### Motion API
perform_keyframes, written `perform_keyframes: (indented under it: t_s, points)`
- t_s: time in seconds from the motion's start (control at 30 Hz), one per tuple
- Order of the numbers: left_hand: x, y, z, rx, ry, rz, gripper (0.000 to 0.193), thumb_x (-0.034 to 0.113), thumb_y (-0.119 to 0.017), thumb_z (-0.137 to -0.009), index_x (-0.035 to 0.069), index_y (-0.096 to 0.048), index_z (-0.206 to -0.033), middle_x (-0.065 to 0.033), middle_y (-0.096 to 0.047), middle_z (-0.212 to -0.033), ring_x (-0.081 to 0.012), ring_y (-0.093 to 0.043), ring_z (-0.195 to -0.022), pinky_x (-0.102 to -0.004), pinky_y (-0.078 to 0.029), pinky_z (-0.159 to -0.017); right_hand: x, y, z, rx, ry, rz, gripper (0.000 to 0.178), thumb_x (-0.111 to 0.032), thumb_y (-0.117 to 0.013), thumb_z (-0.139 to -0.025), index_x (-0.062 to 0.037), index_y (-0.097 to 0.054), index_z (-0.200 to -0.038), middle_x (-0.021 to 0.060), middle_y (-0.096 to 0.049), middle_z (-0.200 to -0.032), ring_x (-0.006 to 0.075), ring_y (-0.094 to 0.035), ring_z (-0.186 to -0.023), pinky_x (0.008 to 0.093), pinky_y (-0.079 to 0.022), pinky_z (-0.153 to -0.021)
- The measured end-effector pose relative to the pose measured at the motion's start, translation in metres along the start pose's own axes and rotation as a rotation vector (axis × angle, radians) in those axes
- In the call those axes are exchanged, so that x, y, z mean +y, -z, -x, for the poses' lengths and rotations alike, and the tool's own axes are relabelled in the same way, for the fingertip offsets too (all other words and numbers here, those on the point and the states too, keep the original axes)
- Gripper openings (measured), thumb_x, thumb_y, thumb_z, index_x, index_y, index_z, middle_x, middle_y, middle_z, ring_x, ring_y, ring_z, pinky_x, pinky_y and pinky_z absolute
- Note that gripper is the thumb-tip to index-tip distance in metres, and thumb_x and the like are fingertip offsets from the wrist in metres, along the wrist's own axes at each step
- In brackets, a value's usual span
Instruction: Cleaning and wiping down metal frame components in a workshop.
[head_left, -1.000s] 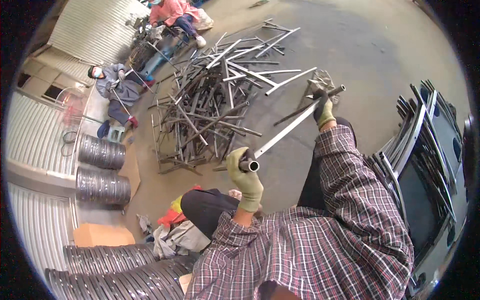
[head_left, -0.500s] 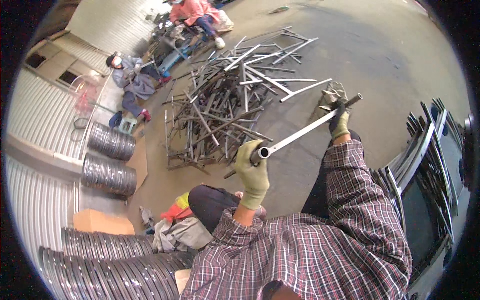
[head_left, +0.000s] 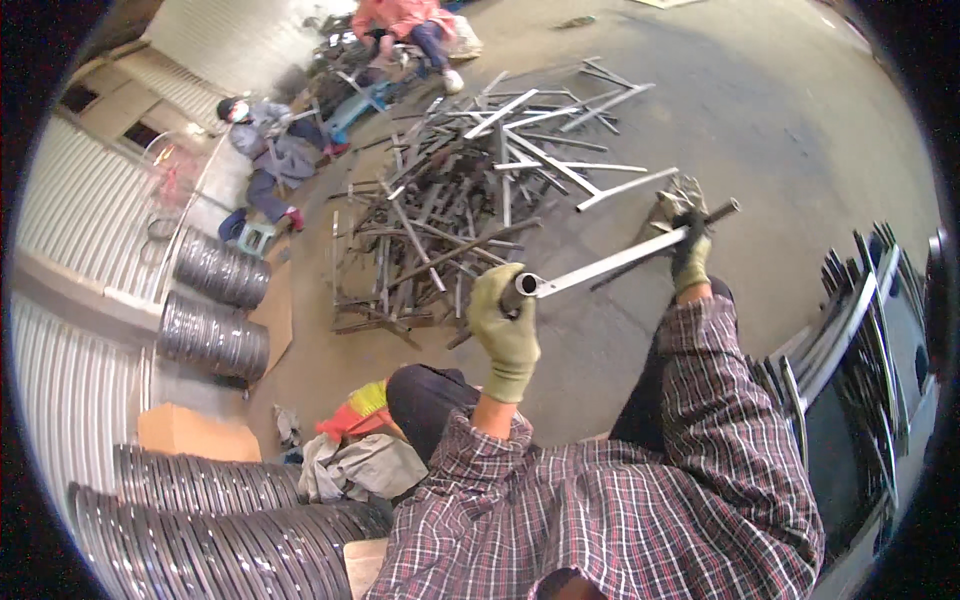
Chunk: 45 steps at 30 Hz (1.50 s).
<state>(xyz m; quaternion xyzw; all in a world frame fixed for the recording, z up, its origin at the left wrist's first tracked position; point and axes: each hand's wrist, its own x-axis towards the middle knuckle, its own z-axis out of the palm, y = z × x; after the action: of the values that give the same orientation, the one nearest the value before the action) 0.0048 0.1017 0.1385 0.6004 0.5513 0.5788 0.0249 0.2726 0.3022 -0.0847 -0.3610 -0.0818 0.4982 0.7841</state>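
Note:
In both gloved hands I hold a metal tube frame [head_left: 610, 262], a pale flat bar with darker round tubing at its ends. My left hand [head_left: 503, 330] is closed around the tube at the near end, whose hollow mouth faces up toward me. At the far end my right hand [head_left: 690, 255], in a glove with dark fingers, grips the bar where a brownish tube sticks out past it. A dark rod shows beneath the bar; whether it belongs to the same piece I cannot tell. Beyond my hands lies a heap of similar metal frames [head_left: 510, 165].
Curved dark metal pieces [head_left: 875, 340] stack at my right. Rows of black metal rings [head_left: 215, 545] line the lower left, near grey cloth [head_left: 365, 465] and cardboard [head_left: 197, 434]. Two people sit beyond the heap, one in grey [head_left: 275, 160], one in a pink top [head_left: 400, 15].
The view has shifted slightly. The frame has tilted a little in my hands, and the dark rod beneath the bar has come into sight. Both hands keep their hold.

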Motion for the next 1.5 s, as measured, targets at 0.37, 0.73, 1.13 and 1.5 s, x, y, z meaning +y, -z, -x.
perform_keyframes:
  t_s: [0.37, 0.73, 1.13, 1.5]
  points:
    - [-0.003, -0.003, -0.015, 0.097, -0.115, -0.049, 0.024, 0.003, -0.07, -0.07, 0.007, -0.063, -0.093, -0.0094, -0.064, -0.089, -0.0317, -0.062, -0.084, -0.04, -0.049, -0.074, -0.011, -0.006, 0.01, 0.051, -0.041, 0.065, 0.021, -0.031, -0.062, -0.088, -0.0138, -0.058, -0.077, -0.0033, -0.055, -0.068, 0.013, -0.053, -0.06, 0.0292, -0.044, -0.057]
    - [0.003, 0.003, -0.023, 0.103, -0.103, -0.086, 0.027, 0.003, -0.069, -0.069, 0.007, -0.063, -0.095, -0.0104, -0.064, -0.091, -0.0327, -0.062, -0.086, -0.0401, -0.049, -0.074, 0.0, 0.005, -0.003, -0.029, -0.114, 0.133, 0.023, -0.033, -0.061, -0.089, -0.0109, -0.063, -0.094, -0.0018, -0.057, -0.08, 0.0144, -0.056, -0.074, 0.032, -0.046, -0.067]
    - [0.003, 0.003, -0.019, 0.112, -0.122, -0.125, 0.027, 0.004, -0.07, -0.07, 0.007, -0.062, -0.095, -0.011, -0.064, -0.091, -0.0332, -0.062, -0.085, -0.0408, -0.049, -0.073, -0.001, 0.015, -0.011, -0.031, -0.075, 0.105, 0.026, -0.037, -0.061, -0.087, -0.0112, -0.06, -0.089, -0.0004, -0.056, -0.08, 0.0165, -0.055, -0.076, 0.0336, -0.046, -0.073]
    - [0.003, 0.009, -0.02, 0.125, -0.129, -0.113, 0.031, 0.005, -0.071, -0.067, 0.006, -0.06, -0.096, -0.0107, -0.063, -0.09, -0.0329, -0.061, -0.084, -0.0412, -0.048, -0.073, 0.0, 0.023, -0.028, -0.127, -0.235, 0.136, 0.033, -0.043, -0.059, -0.088, -0.0101, -0.059, -0.089, 0.0019, -0.056, -0.082, 0.0184, -0.055, -0.076, 0.0334, -0.047, -0.072]
